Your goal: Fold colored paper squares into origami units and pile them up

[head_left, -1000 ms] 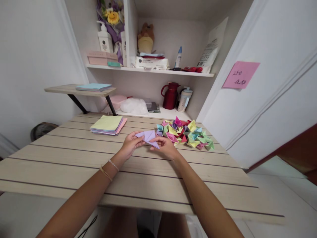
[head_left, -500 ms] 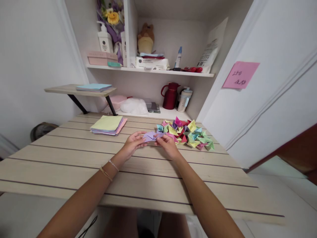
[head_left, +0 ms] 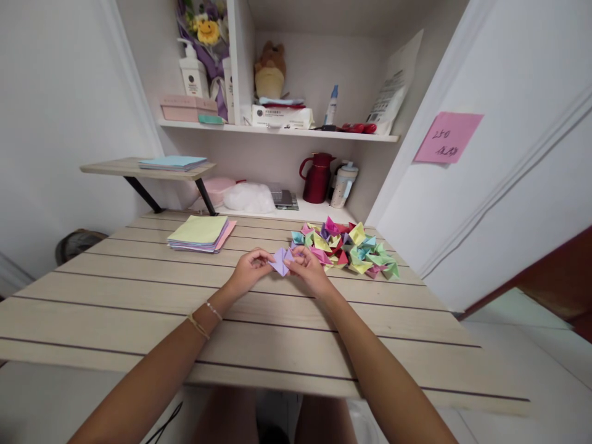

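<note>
Between my two hands, above the middle of the slatted table, is a small folded sheet of purple origami paper [head_left: 281, 262], now a compact diamond-like shape. My left hand [head_left: 252, 269] pinches its left corner between thumb and fingers. On the opposite side, my right hand [head_left: 307, 269] grips the right edge with thumb and bent fingers, hiding part of the paper. Just behind and right of my right hand lies a heap of folded paper boats [head_left: 361, 250] in pink, yellow, green, blue and red.
A stack of square coloured paper [head_left: 198, 233] lies on the table [head_left: 259, 345] at back left. More blue paper [head_left: 173, 162] sits on a small raised shelf [head_left: 115, 166]. A red jug [head_left: 317, 179] and a tumbler [head_left: 343, 186] stand at the back.
The purple paper has gone from a long, flat strip to a shorter diamond shape. My hands have drawn slightly closer together around it.
</note>
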Demonstrator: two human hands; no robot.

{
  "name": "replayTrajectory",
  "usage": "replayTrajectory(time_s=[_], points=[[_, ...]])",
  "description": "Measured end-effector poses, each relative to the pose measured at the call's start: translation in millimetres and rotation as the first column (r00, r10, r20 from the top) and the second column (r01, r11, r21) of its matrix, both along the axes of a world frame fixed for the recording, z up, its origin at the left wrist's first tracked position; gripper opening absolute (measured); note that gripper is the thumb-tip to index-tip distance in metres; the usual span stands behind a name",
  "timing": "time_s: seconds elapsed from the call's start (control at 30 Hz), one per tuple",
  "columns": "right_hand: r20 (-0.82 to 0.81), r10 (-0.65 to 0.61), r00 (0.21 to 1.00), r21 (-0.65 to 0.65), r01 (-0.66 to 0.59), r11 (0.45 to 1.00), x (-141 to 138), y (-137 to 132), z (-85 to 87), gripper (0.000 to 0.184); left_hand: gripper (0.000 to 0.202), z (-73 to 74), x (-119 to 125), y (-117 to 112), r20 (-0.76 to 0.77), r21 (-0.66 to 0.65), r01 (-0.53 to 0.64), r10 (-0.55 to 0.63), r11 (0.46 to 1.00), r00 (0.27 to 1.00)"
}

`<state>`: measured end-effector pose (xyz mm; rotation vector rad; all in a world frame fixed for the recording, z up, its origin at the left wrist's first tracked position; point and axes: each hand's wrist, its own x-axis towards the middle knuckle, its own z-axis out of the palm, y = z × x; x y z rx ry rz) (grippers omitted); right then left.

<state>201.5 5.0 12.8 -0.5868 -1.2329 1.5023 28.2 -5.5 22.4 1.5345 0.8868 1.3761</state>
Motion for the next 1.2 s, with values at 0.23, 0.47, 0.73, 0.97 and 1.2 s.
replayTrajectory(time_s=[0.23, 0.47, 0.73, 0.97, 1.2], points=[[0.07, -0.068, 0.995, -0.007, 0.069, 0.998, 0.8, 2.5, 0.4, 0.032, 0.028, -0.5, 1.5, -5.3, -0.003, -0.073, 0.034, -0.035, 0.997, 0.999], [0.163, -0.017, 0.986, 0.101, 0.001, 0.995, 0.8, 1.2, -3.1, 0.032, 0.031, 2.2, 3.4, -8.1, -0.001, -0.129, 0.102, -0.103, 0.986, 0.995], [0.198, -0.103, 0.975, 0.233, 0.055, 0.971, -3.3, 0.3, -6.1, 0.034, 0.029, -3.4, 1.3, 0.2, 0.045, -0.092, -0.026, 0.03, 0.995, 0.999], [0.222, -0.217, 0.951, 0.28, 0.151, 0.948, 1.6, 8.2, -9.6, 0.029, 0.036, 0.3, 1.6, -6.8, -0.019, -0.092, 0.014, -0.016, 0.996, 1.0], [0.234, -0.22, 0.947, 0.276, 0.152, 0.949, 3.1, 9.6, -11.2, 0.028, 0.022, 9.8, 0.4, -15.6, -0.138, 0.048, -0.045, 0.051, 0.998, 0.989]])
